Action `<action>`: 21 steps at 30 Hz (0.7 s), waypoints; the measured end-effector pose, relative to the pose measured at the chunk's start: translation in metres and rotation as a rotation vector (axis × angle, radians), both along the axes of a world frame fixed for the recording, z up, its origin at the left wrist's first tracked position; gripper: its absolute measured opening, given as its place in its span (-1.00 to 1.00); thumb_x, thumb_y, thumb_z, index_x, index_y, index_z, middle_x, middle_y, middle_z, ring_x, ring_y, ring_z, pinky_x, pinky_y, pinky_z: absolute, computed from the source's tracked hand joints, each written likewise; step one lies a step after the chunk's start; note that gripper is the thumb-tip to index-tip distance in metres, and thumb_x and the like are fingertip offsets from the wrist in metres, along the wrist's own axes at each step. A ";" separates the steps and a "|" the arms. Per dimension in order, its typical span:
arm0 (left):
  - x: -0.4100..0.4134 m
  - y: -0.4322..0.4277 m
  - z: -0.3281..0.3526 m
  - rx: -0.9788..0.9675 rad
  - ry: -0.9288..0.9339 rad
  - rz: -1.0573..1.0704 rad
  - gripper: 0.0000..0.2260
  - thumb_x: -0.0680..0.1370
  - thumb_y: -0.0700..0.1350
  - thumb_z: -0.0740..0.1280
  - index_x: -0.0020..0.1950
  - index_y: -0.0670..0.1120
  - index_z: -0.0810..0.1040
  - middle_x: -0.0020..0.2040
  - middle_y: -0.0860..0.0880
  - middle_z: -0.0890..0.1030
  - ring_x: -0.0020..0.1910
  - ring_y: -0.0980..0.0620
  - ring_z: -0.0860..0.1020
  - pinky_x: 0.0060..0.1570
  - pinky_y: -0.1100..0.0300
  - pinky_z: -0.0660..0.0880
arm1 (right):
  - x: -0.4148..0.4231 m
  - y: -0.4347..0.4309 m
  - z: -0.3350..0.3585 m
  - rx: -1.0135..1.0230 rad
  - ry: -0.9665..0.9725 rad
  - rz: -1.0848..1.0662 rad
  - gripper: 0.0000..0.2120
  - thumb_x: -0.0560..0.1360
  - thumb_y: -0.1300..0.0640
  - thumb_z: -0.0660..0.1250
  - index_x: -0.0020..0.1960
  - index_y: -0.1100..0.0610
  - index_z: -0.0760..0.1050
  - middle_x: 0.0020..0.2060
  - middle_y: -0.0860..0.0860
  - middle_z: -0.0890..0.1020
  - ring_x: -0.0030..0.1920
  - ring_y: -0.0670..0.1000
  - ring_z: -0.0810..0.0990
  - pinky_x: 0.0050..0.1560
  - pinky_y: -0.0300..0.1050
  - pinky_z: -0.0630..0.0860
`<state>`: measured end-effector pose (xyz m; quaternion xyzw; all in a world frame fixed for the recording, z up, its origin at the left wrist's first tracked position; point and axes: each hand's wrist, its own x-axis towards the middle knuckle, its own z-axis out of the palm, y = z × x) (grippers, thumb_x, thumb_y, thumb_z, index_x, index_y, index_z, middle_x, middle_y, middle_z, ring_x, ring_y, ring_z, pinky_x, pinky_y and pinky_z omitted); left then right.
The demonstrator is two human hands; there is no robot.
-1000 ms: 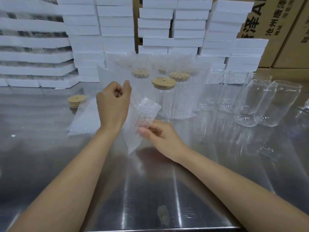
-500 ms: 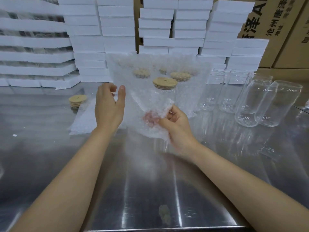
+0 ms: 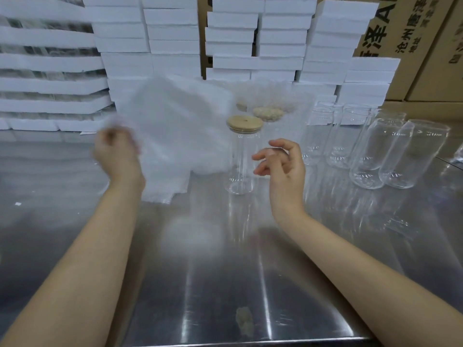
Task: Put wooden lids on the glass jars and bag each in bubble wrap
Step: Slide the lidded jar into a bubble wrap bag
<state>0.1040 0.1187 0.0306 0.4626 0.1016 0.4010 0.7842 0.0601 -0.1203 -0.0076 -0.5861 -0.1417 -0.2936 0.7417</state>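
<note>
Head cam: the bubble wrap bag (image 3: 175, 126) is flapping loose from one corner. It could swipe the lidded jar (image 3: 241, 169) standing on the table (image 3: 225, 271) toward the far edge and knock it into the bare jars (image 3: 390, 151) at far right. Pose-wise, the left hand (image 3: 117, 154) is raised and blurry, and it looks clenched on the bag's corner. The right hand (image 3: 280, 164) hovers just beside the jar with its fingers loosely spread, holding nothing.
</note>
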 end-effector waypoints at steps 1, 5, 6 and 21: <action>-0.002 0.008 0.005 -0.014 -0.092 0.288 -0.79 0.59 -0.30 0.18 -0.22 -0.07 0.38 -0.33 0.00 0.45 -0.42 0.12 0.39 -0.37 0.24 0.38 | 0.000 0.001 -0.001 -0.034 -0.012 -0.042 -0.83 0.47 0.23 0.21 0.00 0.00 0.42 -0.27 -0.11 0.63 -0.33 -0.10 0.54 -0.20 -0.26 0.49; -0.023 -0.009 0.018 0.434 -0.316 0.636 -0.85 0.58 -0.14 0.23 -0.18 0.02 0.37 -0.27 0.08 0.41 -0.29 0.20 0.38 -0.24 0.29 0.34 | 0.003 0.002 -0.007 -0.238 -0.069 -0.197 -0.71 0.46 0.26 0.26 0.02 -0.12 0.42 -0.17 -0.24 0.53 -0.24 -0.19 0.47 -0.17 -0.39 0.39; -0.028 -0.021 0.017 0.659 -0.342 0.636 -0.81 0.56 -0.17 0.26 -0.20 0.08 0.37 -0.29 0.13 0.41 -0.31 0.25 0.37 -0.26 0.35 0.30 | 0.004 0.003 -0.009 -0.303 -0.087 -0.232 -0.70 0.45 0.27 0.27 0.04 -0.10 0.41 -0.12 -0.19 0.51 -0.23 -0.16 0.46 -0.15 -0.41 0.38; -0.022 -0.081 -0.032 1.679 0.680 -0.393 -0.65 0.65 0.01 0.14 -0.26 -0.12 0.45 -0.11 -0.15 0.59 -0.15 -0.14 0.57 -0.17 0.10 0.46 | 0.033 -0.006 0.007 -0.807 -0.099 -0.358 -0.41 0.47 -0.02 0.44 0.40 0.05 0.27 0.44 0.06 0.15 0.39 0.03 0.28 0.12 -0.10 0.45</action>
